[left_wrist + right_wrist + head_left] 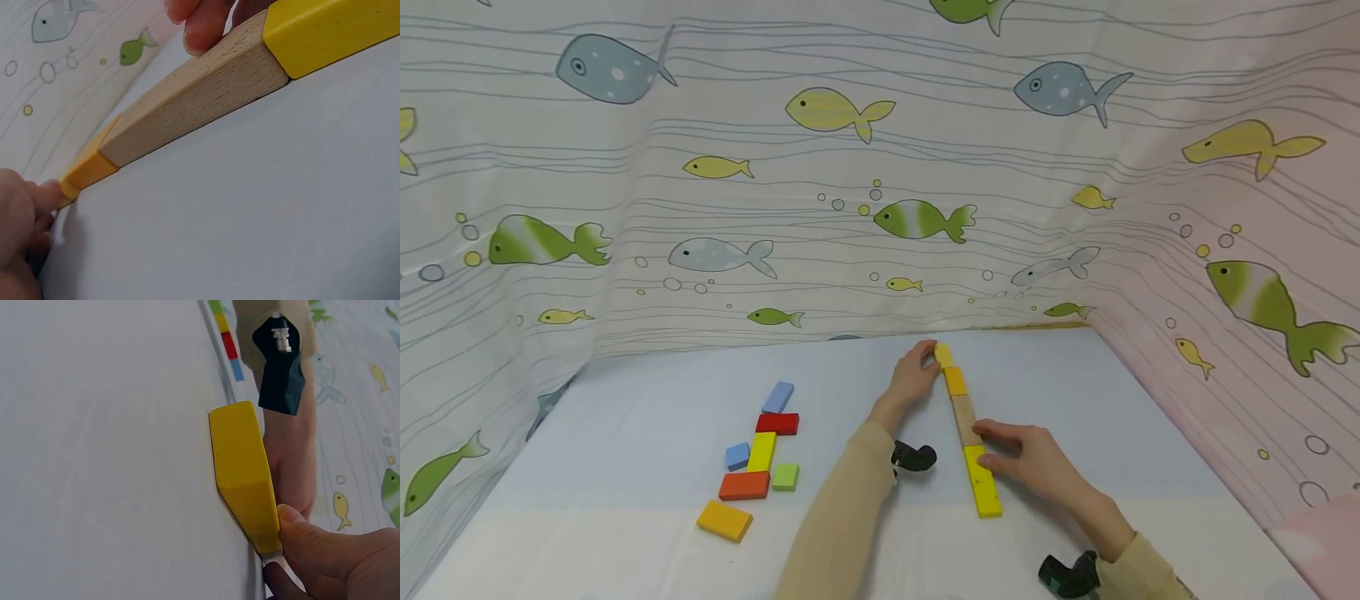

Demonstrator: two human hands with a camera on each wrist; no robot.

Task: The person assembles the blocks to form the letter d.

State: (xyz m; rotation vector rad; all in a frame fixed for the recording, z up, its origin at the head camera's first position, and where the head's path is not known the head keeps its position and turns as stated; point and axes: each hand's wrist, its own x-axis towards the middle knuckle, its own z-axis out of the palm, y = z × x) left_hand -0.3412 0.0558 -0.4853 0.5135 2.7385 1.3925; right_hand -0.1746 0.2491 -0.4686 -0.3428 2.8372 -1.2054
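Observation:
A straight row of blocks lies end to end on the white table. From far to near it has a small yellow block, an orange block, a plain wooden block and a longer yellow block. My left hand is at the far end, its fingertips touching the left side of the small yellow block. On the row's right side is my right hand, its thumb against the longer yellow block and a fingertip at the wooden block. Neither hand lifts a block.
Left of my arms lies another group: blue, red, yellow, small blue, orange-red, green and orange blocks. A fish-patterned cloth hangs behind the table. Both wrists carry black cameras.

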